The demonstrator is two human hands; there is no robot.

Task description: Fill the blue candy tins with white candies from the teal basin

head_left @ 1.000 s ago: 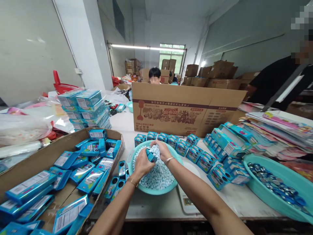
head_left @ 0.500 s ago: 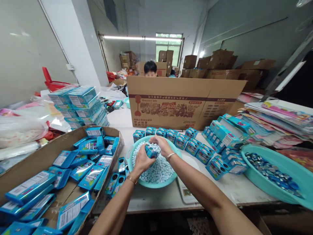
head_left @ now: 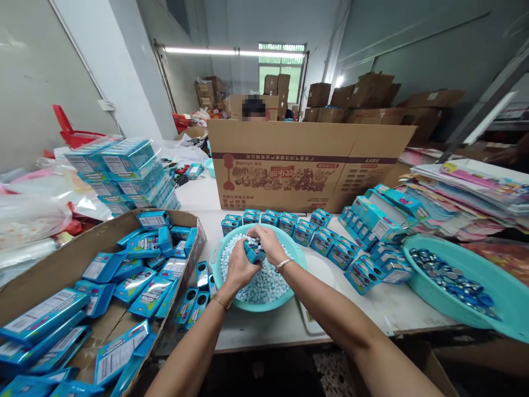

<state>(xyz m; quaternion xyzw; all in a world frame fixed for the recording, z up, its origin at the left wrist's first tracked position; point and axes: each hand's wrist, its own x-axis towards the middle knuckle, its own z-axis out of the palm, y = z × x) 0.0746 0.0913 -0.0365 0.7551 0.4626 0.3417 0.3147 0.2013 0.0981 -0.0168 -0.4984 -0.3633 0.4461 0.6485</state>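
Observation:
My left hand (head_left: 236, 268) is closed round a small blue box (head_left: 252, 253), held over a teal basin (head_left: 217, 259) full of small pale-blue candies (head_left: 264, 284). My right hand (head_left: 266, 242) curls over the top of the same box, fingers pinched on some candies. Both hands meet above the middle of the basin. A bracelet shows on each wrist.
Small filled blue boxes (head_left: 326, 240) stand in rows behind and right of the basin. A cardboard tray (head_left: 78, 259) of flat blue packs lies left. A large carton (head_left: 306, 165) stands behind, a person partly hidden beyond it. A second teal basin (head_left: 458, 314) holding blue lids sits right.
Both hands stay over the basin with the box; the box has risen slightly. The view has tilted down, and the person at the right edge has left the frame.

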